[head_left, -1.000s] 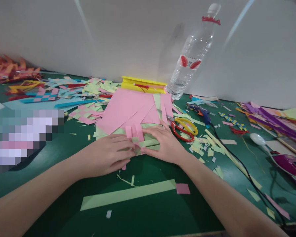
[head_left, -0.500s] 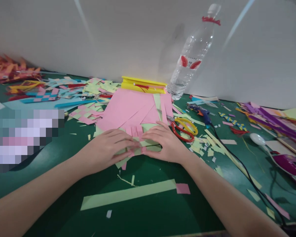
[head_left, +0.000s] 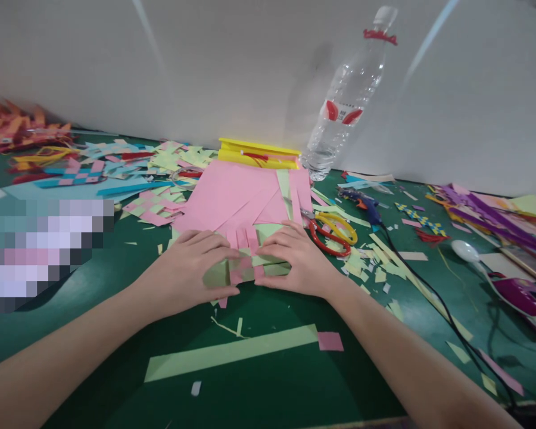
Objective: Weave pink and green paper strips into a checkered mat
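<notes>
Pink and pale green woven paper strips (head_left: 245, 262) lie between my hands near the middle of the table. My left hand (head_left: 192, 271) is on their left side, its thumb and fingers apart with green paper showing in the gap. On the right, my right hand (head_left: 301, 262) grips the weave's edge, fingers on the far side and thumb on the near side. Just beyond, pink paper sheets (head_left: 232, 190) lie flat. A pair of scissors (head_left: 330, 235) with red and yellow handles rests beside my right hand. Some strip ends are hidden under my fingers.
A long green strip (head_left: 232, 353) and a small pink piece (head_left: 330, 341) lie in front. A clear plastic bottle (head_left: 346, 101) stands at the back. To the right are a glue gun (head_left: 370, 211), its black cord and a white spoon (head_left: 465, 251). Paper scraps surround the work.
My left hand has opened, its thumb and fingers spreading apart and shifting slightly left off the weave, which shows more of the strips. My right hand stays nearly in place.
</notes>
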Demonstrator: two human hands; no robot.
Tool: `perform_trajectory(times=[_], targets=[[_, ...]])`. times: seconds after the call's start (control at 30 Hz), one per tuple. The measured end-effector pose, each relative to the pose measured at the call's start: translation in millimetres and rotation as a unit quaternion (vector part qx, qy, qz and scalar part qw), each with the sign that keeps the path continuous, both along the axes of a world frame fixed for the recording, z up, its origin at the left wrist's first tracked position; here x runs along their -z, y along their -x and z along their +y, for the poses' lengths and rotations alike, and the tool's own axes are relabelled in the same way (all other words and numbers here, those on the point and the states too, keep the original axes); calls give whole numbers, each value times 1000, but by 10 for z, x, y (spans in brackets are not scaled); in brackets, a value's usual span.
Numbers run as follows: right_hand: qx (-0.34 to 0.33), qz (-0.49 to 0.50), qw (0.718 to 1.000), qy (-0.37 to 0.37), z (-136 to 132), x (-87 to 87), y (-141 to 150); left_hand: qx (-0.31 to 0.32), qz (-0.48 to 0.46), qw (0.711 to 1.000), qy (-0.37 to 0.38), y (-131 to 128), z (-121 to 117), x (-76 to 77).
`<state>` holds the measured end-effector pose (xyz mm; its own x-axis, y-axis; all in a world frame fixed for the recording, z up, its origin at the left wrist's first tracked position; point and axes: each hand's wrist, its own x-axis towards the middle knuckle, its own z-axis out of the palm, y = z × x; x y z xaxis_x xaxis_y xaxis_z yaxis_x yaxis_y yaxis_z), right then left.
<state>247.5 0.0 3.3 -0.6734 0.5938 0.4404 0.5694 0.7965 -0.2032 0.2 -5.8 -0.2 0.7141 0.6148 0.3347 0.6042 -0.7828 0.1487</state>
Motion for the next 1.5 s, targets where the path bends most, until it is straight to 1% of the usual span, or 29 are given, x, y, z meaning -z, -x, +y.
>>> perform_trajectory(times=[0.1,0.23,0.3,0.6,0.83,1.17,1.37,1.5], targets=[[-7,-9,1000,8,-8,2,6,-3,13,1000,27,-22,-23,-20],[1,-9,1000,18,-18,2,18,-62,39,996,57,-65,-62,-77],[2,-11,1000,23,-22,-1,23,-75,42,994,62,-72,-71,-91],[19,-26,999,33,1,25,12,-80,31,994,70,-68,-52,-55],[6,-20,999,24,-19,27,26,-73,24,996,55,-63,-53,-41],[-7,-30,999,20,-17,14,11,-72,27,995,70,-75,-59,-59],[-19,-5,1000,-5,-7,27,9,-80,19,995,54,-81,-72,-69],[-23,-12,1000,-13,-6,40,12,-70,21,996,49,-86,-87,-61]])
